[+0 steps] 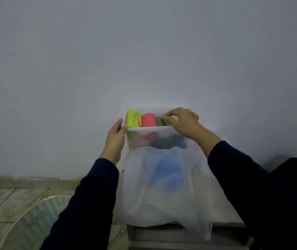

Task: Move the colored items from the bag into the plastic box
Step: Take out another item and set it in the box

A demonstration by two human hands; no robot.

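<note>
Judging from the head view, the rolls look like light, soft bundles of cloth or film, easy to squash and not fragile, best taken across the middle with thumb and fingertips. Standing in a row in the far part of the box (145,139) are a yellow roll (134,118) at the left, a pink roll (149,120) beside it, and a green roll (160,121) to their right. The right hand (182,121) pinches the green roll from above; its grip is narrow, thumb and curled fingers closed on the roll's top. The left hand (116,137) holds the box's left wall, thumb hooked over the rim, fingers wrapped round the outside, apparently steadying it. The box is frosted, translucent plastic, stiff, straight-walled and probably slick; dark and coloured shapes show dimly through its near wall, too blurred to name. Just near of the box lies the bag (162,186), thin, crinkled white film, limp and likely to shift or collapse when reached into. A blue item (169,173) shows hazily through it, so work remains. Both rest on a pale surface (225,212) against a plain wall. Lower left, a round glass top (41,219) stands over the tiled floor.
</note>
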